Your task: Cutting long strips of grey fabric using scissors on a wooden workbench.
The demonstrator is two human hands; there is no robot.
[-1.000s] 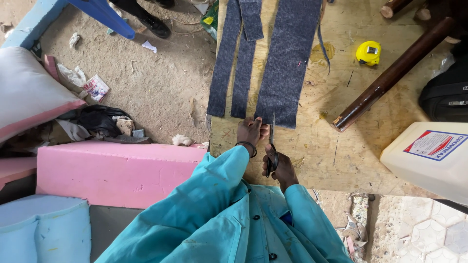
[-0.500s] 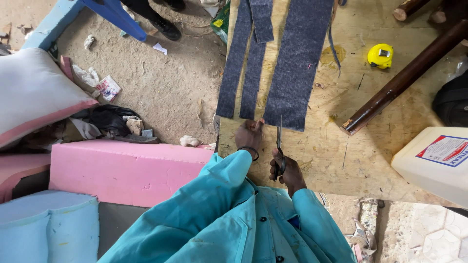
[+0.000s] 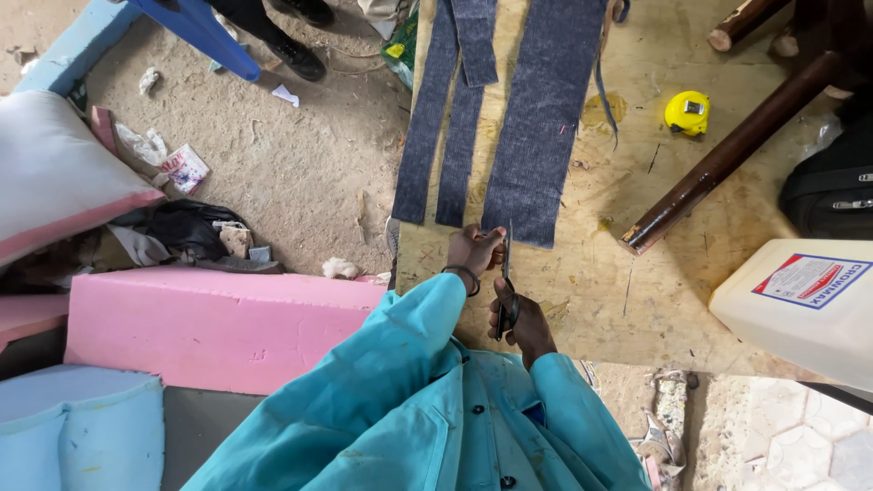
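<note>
Dark grey-blue fabric strips lie lengthwise on a plywood table (image 3: 591, 282). The widest strip (image 3: 546, 118) is on the right, with two narrower strips (image 3: 427, 136) to its left. My left hand (image 3: 473, 250) rests at the near end of the wide strip, pinching its edge. My right hand (image 3: 520, 318) grips black-handled scissors (image 3: 506, 273), whose blades point away from me and touch the near edge of the wide strip. Both arms wear teal sleeves.
A yellow tape measure (image 3: 687, 113) and a dark wooden pole (image 3: 727, 155) lie on the table's right. A white plastic jerrycan (image 3: 800, 300) stands at the near right. Pink foam blocks (image 3: 209, 323) and cushions sit left, on sandy ground with litter. Another person's shoes (image 3: 300, 55) show at top.
The view has shifted slightly, so the table and strips sit lower and further right in the frame. My hands and scissors stay at the wide strip's near end.
</note>
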